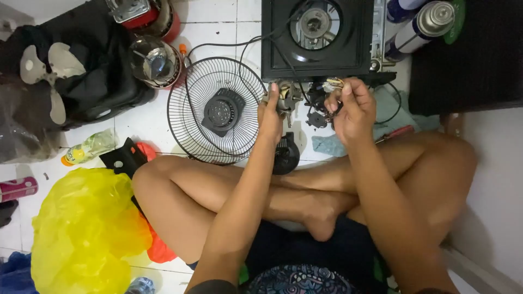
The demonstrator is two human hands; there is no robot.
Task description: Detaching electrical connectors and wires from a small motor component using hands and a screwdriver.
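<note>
As both hands (310,109) lift, fingers pinching motor (289,99).

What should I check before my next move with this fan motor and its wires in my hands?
1. Left hand grips the fan motor: ok.
2. Right hand pinches the wire ends near the motor: ok.
3. Black cable trails across the portable gas stove; whether it is unplugged: cannot tell.
4. Fan grille lies flat on the tiled floor, beside the left hand: ok.
5. Red-handled tool lies on the floor close to the right hand: ok.
</note>
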